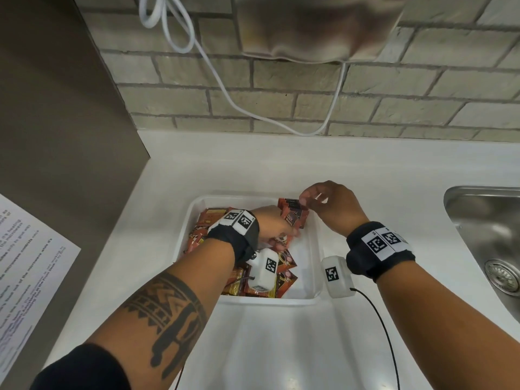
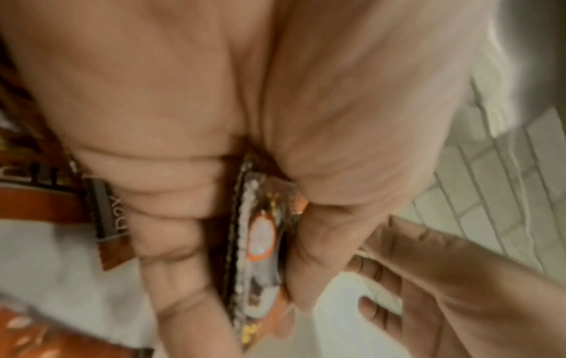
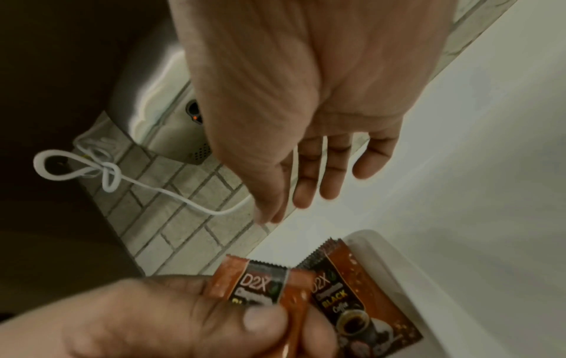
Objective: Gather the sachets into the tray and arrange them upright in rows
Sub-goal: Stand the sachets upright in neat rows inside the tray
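Left hand (image 1: pixel 277 225) is gripping a small stack of sachets (image 1: pixel 292 213) upright at the far end of the white tray (image 1: pixel 316 243), long axis vertical, lower ends hidden by fingers. Right hand (image 1: pixel 330 205) is hovering relaxed and holding nothing beside the stack tops. Orange-brown loose sachets (image 1: pixel 281 282) are lying flat, partly covered by the forearm. Left-wrist view is blurring.

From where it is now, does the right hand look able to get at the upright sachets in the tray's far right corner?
Probably yes: the right hand hovers open by the upright sachets, nothing between.
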Action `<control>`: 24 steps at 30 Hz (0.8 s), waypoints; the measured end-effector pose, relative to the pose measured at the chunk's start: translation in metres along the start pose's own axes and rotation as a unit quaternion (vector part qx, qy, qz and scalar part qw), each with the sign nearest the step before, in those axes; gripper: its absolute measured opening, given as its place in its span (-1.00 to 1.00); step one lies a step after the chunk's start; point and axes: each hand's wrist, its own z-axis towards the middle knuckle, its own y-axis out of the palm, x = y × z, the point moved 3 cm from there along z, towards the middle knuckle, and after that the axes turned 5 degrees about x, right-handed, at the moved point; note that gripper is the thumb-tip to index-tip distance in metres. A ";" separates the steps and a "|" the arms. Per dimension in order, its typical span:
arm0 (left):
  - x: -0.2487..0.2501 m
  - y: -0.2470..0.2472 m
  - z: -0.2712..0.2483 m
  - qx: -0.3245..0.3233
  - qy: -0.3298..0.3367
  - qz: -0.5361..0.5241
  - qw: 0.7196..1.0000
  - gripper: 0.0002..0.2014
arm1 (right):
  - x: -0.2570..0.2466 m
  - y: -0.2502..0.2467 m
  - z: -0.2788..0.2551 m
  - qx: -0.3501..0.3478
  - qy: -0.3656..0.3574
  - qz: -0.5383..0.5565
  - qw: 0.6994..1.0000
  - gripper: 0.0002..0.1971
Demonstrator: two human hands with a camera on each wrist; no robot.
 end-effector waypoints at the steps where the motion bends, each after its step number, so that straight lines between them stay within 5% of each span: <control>1: 0.000 -0.002 -0.001 -0.005 0.018 -0.062 0.998 -0.79 | -0.002 -0.001 -0.003 -0.020 -0.001 0.015 1.000 -0.95; 4: 0.002 -0.006 -0.005 -0.015 0.077 -0.178 0.981 -0.84 | -0.003 0.001 -0.007 -0.084 0.015 0.062 0.994 -0.91; 9: 0.003 -0.005 -0.012 -0.050 0.111 -0.213 0.969 -0.71 | 0.001 0.001 -0.001 -0.066 0.022 0.130 0.989 -0.92; 18: -0.003 -0.013 -0.013 0.016 0.097 -0.052 0.994 -0.61 | -0.012 -0.003 0.002 -0.061 0.002 0.100 0.993 -0.98; 24: -0.006 -0.029 -0.017 0.059 -0.039 0.046 0.996 -0.71 | -0.003 -0.010 0.005 -0.005 -0.007 0.011 1.000 -0.97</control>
